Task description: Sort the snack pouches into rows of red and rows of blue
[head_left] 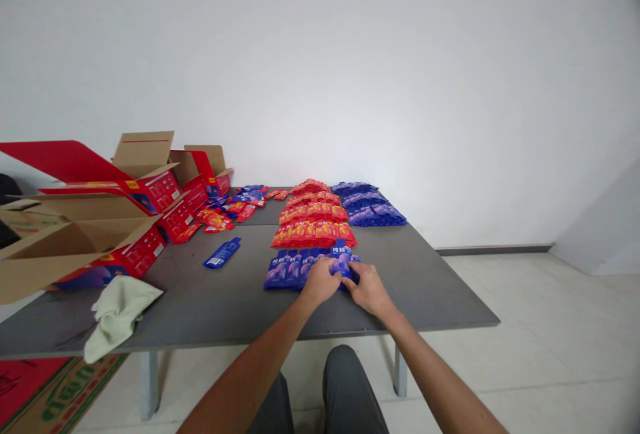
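Observation:
A row of overlapping blue pouches (pixel 285 270) lies on the grey table near its front edge. At the row's right end, my left hand (pixel 323 281) and my right hand (pixel 367 287) are both closed on the lower part of one blue pouch (pixel 341 252), their fingertips nearly meeting. Directly behind the row are several rows of red pouches (pixel 313 233). Stacks of blue pouches (pixel 375 214) stand at the back right. One separate blue pouch (pixel 223 253) lies to the left of the row.
Open red cardboard boxes (pixel 143 254) line the table's left side, with a loose pile of red and blue pouches (pixel 220 217) beside them. A pale green cloth (pixel 120 311) hangs over the front left edge of the table (pixel 225 321). A carton (pixel 65 394) is below.

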A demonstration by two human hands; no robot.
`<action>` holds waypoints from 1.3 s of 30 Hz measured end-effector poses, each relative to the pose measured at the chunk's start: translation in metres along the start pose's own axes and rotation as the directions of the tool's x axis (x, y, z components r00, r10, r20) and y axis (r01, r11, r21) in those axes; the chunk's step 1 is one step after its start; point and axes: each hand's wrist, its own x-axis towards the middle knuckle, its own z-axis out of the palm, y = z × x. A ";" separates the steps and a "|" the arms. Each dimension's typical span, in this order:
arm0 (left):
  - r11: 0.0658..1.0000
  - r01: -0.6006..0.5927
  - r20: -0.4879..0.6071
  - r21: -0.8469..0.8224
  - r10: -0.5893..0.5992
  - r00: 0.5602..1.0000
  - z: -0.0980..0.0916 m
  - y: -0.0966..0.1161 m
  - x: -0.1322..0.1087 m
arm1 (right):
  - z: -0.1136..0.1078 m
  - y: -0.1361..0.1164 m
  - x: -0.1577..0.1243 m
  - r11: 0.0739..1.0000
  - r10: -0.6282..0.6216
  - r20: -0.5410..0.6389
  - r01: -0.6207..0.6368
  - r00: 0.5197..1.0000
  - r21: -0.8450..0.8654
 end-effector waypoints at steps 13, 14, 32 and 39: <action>0.917 -0.184 0.096 0.355 0.160 0.982 0.021 0.027 -0.012 | -0.015 0.027 -0.016 0.994 0.066 0.040 -0.062 0.997 -0.091; 0.911 -0.188 0.096 0.366 0.164 0.982 0.021 0.027 -0.013 | -0.014 0.029 -0.016 0.994 0.066 0.040 -0.062 0.997 -0.088; 0.911 -0.227 0.078 0.344 0.213 0.974 0.013 0.022 -0.018 | -0.014 0.023 -0.012 0.996 0.027 -0.013 -0.028 1.000 -0.087; 0.915 -0.145 -0.034 0.376 0.170 0.985 -0.023 -0.003 -0.021 | 0.009 -0.027 0.018 0.993 -0.109 -0.080 0.105 0.991 -0.056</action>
